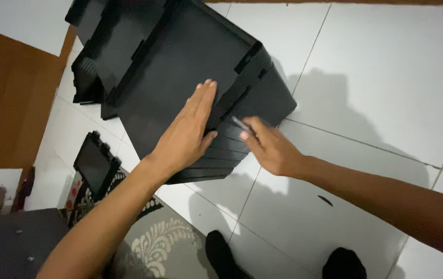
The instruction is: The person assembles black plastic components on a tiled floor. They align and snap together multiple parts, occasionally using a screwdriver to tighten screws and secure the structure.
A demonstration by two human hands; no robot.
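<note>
Two bare hands work on a large black plastic printer casing lying tilted on the white tiled floor, its long axis running from upper left to lower right. The left hand presses flat and open on its top panel. The right hand pinches a thin, blurred metal tool at the casing's ribbed end. The casing's upper edge is cut off.

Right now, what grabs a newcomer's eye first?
A big black printer-like casing tipped on the white tiled floor, upper centre. The left hand lies flat on it; the right hand holds a thin tool at its edge. A small black panel lies lower left.
</note>
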